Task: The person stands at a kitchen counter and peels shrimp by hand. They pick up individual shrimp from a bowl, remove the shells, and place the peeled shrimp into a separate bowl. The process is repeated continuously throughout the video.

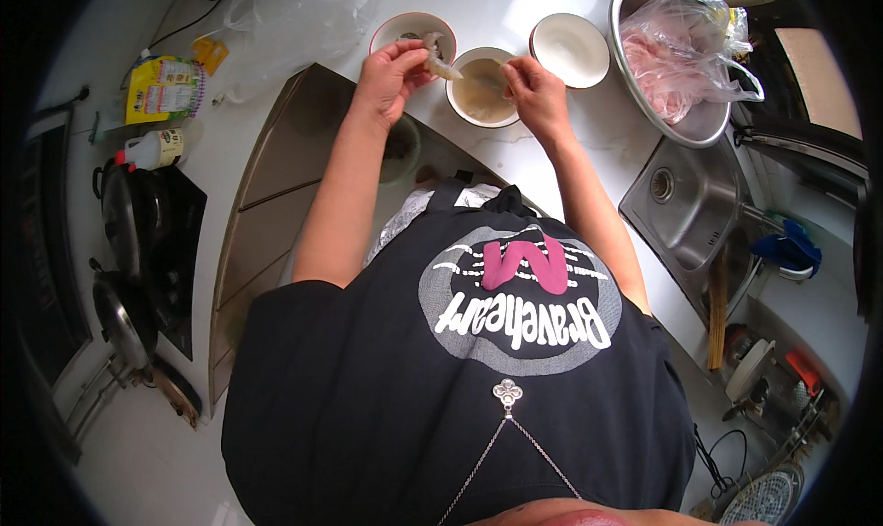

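Observation:
My left hand [398, 74] pinches a raw shrimp [437, 58] between thumb and fingers, over the edge of a red-rimmed bowl [393, 24] with dark bits inside. Beside it, a bowl of cloudy liquid [483, 93] stands on the white counter. My right hand [534, 88] is at that bowl's right edge, its thumb and fingers pinched on a small thin thing, perhaps a toothpick, too small to tell. A white bowl [570, 49] sits just beyond my right hand.
A large metal basin [635, 105] holds pink meat in a plastic bag [662, 57]. Below it is a steel sink [690, 202]. At left are clear plastic film [296, 22], a yellow pouch [165, 90], a white bottle [155, 149] and lidded pans [124, 229]. A greenish container [403, 150] sits below the counter edge.

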Demonstrator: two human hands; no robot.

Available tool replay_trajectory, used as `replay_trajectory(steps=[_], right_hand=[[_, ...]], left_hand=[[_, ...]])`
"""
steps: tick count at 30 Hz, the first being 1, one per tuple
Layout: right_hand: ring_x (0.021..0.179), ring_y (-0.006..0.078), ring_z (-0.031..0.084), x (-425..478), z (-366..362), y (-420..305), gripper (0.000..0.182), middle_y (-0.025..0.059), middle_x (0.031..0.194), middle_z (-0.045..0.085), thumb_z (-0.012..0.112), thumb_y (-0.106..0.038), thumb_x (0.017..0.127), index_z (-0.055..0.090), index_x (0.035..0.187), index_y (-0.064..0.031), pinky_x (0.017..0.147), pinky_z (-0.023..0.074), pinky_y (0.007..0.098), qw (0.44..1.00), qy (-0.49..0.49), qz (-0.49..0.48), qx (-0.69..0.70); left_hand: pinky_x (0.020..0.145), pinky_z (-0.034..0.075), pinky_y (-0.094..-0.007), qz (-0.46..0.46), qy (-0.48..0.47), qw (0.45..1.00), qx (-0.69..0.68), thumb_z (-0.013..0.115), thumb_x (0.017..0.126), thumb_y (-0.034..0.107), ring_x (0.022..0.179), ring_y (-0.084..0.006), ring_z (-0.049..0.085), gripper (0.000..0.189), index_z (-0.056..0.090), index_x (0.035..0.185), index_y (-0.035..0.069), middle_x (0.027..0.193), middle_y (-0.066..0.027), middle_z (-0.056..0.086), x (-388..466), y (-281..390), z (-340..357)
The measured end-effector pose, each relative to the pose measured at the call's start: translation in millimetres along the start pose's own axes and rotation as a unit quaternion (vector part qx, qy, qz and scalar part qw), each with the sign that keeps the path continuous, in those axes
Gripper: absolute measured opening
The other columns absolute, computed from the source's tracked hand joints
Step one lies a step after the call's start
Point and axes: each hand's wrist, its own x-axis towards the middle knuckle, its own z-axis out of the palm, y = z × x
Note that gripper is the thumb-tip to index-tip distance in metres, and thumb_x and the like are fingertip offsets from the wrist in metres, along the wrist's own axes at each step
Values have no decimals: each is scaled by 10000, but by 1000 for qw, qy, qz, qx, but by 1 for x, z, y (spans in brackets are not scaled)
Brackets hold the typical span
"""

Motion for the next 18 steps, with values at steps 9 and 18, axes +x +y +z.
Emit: replay_trajectory(steps=[9,18], right_hand=[[834,317,654,23,33,30,145,152,920,654,464,-69,835,589,905,-51,686,531,412,875,-92,-166,-446],[783,280,674,23,48,26,144,94,795,668,482,-138,846,620,878,-116,631,538,404,798,-157,-171,-556]], left_hand=[[662,543,-288,94,73,919,376,595,835,81,725,-189,647,241,637,1052,-12,920,-101,662,49,-4,-29],[779,516,-403,299,121,755,571,597,823,182,854,-314,639,207,675,994,96,916,-114,672,21,2,-22]])
